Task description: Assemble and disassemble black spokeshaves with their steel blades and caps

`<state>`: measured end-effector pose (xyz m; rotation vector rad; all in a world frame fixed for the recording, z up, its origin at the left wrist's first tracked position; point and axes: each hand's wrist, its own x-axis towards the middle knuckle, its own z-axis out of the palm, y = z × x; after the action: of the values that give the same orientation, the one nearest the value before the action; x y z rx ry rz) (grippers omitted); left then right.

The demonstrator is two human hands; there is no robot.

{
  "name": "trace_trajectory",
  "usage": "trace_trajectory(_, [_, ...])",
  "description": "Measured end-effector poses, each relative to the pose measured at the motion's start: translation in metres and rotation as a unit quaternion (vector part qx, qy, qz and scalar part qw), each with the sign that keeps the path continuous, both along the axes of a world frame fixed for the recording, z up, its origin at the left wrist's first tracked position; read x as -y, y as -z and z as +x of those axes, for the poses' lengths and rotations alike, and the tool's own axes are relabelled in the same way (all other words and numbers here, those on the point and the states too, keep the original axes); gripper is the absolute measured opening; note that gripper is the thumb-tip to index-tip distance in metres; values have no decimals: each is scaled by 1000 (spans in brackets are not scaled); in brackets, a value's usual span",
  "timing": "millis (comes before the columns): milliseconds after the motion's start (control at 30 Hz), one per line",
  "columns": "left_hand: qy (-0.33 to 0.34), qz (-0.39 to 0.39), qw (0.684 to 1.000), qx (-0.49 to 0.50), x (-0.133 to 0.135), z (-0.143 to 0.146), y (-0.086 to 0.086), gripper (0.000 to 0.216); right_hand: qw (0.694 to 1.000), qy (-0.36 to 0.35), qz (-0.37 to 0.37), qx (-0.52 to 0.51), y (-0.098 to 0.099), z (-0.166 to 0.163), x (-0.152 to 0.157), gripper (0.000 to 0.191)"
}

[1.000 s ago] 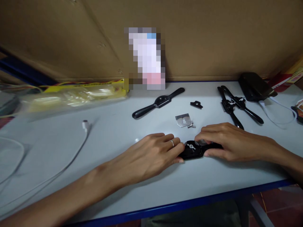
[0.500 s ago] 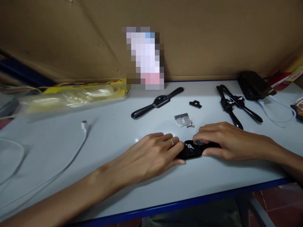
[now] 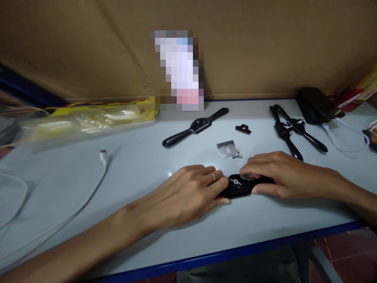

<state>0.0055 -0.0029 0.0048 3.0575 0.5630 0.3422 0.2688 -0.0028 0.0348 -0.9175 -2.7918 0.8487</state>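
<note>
A black spokeshave point(image 3: 240, 186) with a small wing screw on top lies on the pale table point(image 3: 141, 173) between my hands. My left hand point(image 3: 188, 192), a ring on one finger, lies over its left handle with fingers curled down on it. My right hand point(image 3: 279, 175) covers the right handle, fingertips pressed on the body near the screw. Just beyond lie a loose metal blade point(image 3: 226, 149) with a wing screw point(image 3: 236, 156) and a small black cap piece point(image 3: 243, 129).
Another black spokeshave point(image 3: 196, 127) lies further back. Two more point(image 3: 291, 129) lie crossed at the right, near a black case point(image 3: 316, 104) and a white cord. A white cable point(image 3: 88, 196) and a yellow plastic pack point(image 3: 88, 120) are at the left. Cardboard forms the back wall.
</note>
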Motion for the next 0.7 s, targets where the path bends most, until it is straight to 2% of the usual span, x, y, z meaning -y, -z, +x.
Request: trace_trajectory(700, [0,10,1000,-3,-1,1,-3,40,1000,1,-1,7,-1,0,1,18])
